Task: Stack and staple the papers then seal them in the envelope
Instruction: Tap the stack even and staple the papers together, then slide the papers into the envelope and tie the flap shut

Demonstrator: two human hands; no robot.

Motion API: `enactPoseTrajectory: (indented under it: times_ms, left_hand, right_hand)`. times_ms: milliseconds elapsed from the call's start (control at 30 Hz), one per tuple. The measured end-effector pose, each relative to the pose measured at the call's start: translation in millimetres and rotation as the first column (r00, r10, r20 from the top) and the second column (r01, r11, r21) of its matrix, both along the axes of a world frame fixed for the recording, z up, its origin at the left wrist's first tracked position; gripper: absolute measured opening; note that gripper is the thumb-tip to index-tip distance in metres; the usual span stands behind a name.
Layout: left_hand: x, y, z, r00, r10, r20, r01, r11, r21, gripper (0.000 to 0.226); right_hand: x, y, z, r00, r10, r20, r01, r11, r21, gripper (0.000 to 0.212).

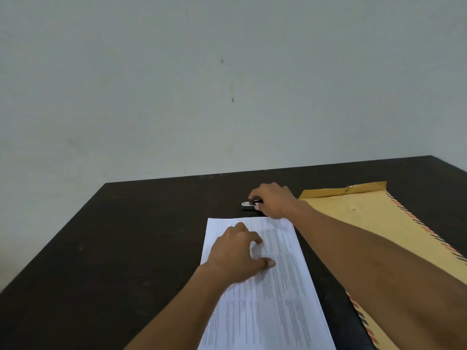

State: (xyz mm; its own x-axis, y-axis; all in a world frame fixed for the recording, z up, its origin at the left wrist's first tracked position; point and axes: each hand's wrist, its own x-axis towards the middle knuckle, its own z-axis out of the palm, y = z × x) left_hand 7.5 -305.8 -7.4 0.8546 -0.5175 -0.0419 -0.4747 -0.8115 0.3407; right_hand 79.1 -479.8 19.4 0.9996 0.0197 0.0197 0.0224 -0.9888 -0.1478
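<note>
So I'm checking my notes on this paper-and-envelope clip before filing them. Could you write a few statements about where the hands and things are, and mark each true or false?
1. The left hand rests on the papers. True.
2. The right hand is on the envelope. False: it is at the stapler, beyond the papers' far edge.
3. The envelope lies right of the papers on the table. True.
4. The papers are inside the envelope. False: they lie on the table beside it.
5. The stapler sits on top of the papers. False: it is on the table, past them.
</note>
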Motion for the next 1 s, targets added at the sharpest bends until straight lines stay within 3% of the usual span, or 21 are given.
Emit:
enactPoseTrajectory:
  times_ms: [167, 300, 400, 533, 733, 1000]
  left_hand:
    - [-2.1, -7.2, 9.1, 0.995, -0.011, 0.096, 0.003, 0.997, 0.077, 0.053]
    - [-8.5, -28.5, 10.6, 0.976, 0.001, 0.220, -0.001, 1.000, -0.003, 0.040]
    - [-14.7, -51.2, 10.6, 0.970, -0.028, 0.243, 0.051, 0.995, -0.088, 0.042]
    - [-18.0, -80.0, 15.5, 0.945, -0.121, 0.305, 0.179, 0.969, -0.170, 0.046]
    - [-24.2, -123.3, 21.5, 0.936, -0.235, 0.262, 0.293, 0.933, -0.209, 0.046]
    - [-39.1, -152.0, 18.2, 0.934, -0.334, 0.127, 0.329, 0.943, 0.053, 0.044]
  right_hand:
    - [-56.0, -28.6, 9.5, 0.958, -0.255, 0.129, 0.233, 0.959, 0.162, 0.034]
    - [-119.4, -54.7, -5.4, 0.890, -0.447, -0.088, 0.449, 0.894, 0.004, 0.057]
    - [-154.3, -77.7, -12.9, 0.897, -0.414, -0.154, 0.415, 0.910, -0.028, 0.053]
    - [-180.9, -113.2, -5.5, 0.927, -0.334, -0.172, 0.347, 0.936, 0.054, 0.041]
    - [-214.0, -157.7, 1.5, 0.935, -0.277, -0.223, 0.303, 0.948, 0.093, 0.037]
    - [-230.1, -183.3, -3.3, 0.963, -0.228, -0.142, 0.251, 0.951, 0.181, 0.015]
